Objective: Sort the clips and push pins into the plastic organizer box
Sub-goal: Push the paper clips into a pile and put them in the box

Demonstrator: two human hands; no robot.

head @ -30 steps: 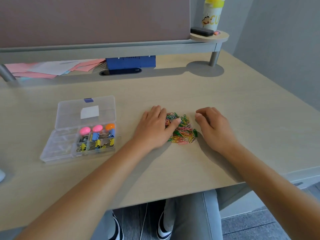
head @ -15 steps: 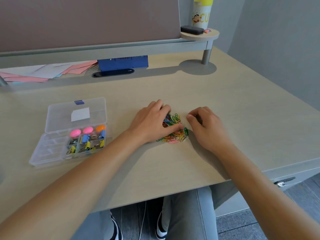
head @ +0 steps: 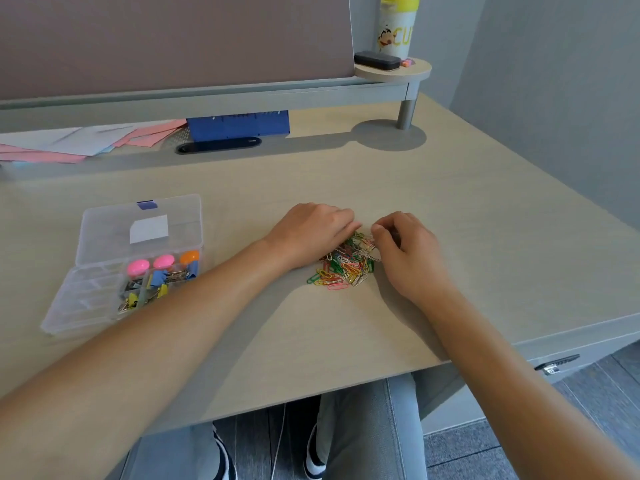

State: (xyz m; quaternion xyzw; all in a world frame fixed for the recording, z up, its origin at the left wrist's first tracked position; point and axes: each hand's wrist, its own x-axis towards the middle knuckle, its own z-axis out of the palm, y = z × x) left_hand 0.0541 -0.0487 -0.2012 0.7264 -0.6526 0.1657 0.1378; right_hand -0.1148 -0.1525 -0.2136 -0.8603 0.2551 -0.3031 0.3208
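Paper clips point(head: 344, 265) in many colours lie in a loose heap near the middle of the desk point(head: 467, 209), their long sides pointing every which way, so the pile has no single direction. The left hand point(head: 311, 233) rests palm down on the heap's left and far edge, its fingers curled over the clips and reaching toward the right hand. The right hand point(head: 407, 251) sits at the heap's right edge with fingers bent inward; its thumb and fingertips meet at the top of the pile, but whether a clip is pinched between them cannot be made out.

Well to the left stands the clear plastic organizer box point(head: 86, 306), lid point(head: 142, 226) open and laid back away from the person, its long side running roughly front to back with a slight tilt. Its right-hand compartments hold binder clips point(head: 157, 280) in blue and yellow, and pink and orange round-headed push pins point(head: 162, 262) along the far row; the left compartments look bare.

Between box and heap is a stretch of bare desk, crossed by the left forearm. More open surface lies to the right of the heap and in front of it up to the near edge. Papers point(head: 69, 143) and a blue box point(head: 239, 124) sit under the rear shelf point(head: 242, 97).
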